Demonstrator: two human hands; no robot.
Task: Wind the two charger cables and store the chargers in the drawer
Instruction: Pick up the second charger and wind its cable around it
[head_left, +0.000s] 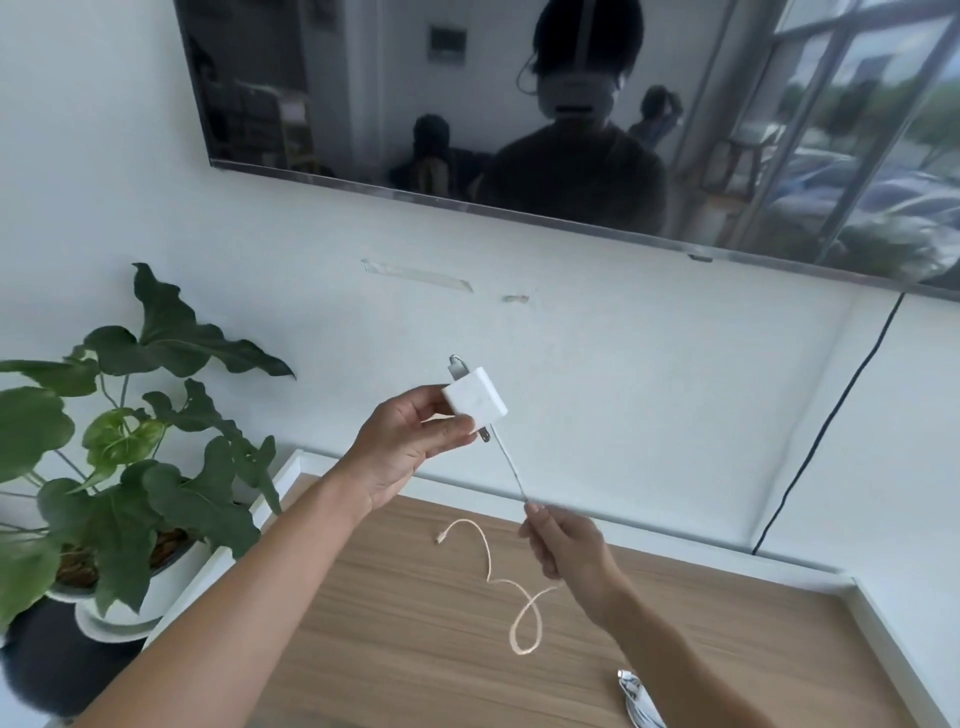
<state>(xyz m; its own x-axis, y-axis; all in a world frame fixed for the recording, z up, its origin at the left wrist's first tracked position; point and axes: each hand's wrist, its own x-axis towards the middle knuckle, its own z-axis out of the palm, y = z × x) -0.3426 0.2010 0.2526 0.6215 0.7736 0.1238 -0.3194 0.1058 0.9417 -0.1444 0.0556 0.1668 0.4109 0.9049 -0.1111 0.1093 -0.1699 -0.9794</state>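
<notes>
Our left hand holds the charger above the desk; our right hand pinches its cable. The loose tail's 1 loop could knot if we wind carelessly.

Charger: white, plain. Cable on bench: pale cream-white. Bench: light wood grain, white rim. Left of bench: plant dark green, pot white. Wall cord black.

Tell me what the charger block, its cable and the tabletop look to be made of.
Charger block: likely matte white plastic, smooth with rounded edges. Cable: pale, flexible, holds loose loops; rubbery or braided jacket, cannot tell which. Tabletop: light wood-grain streaks, wood or laminate, white rim.
</notes>
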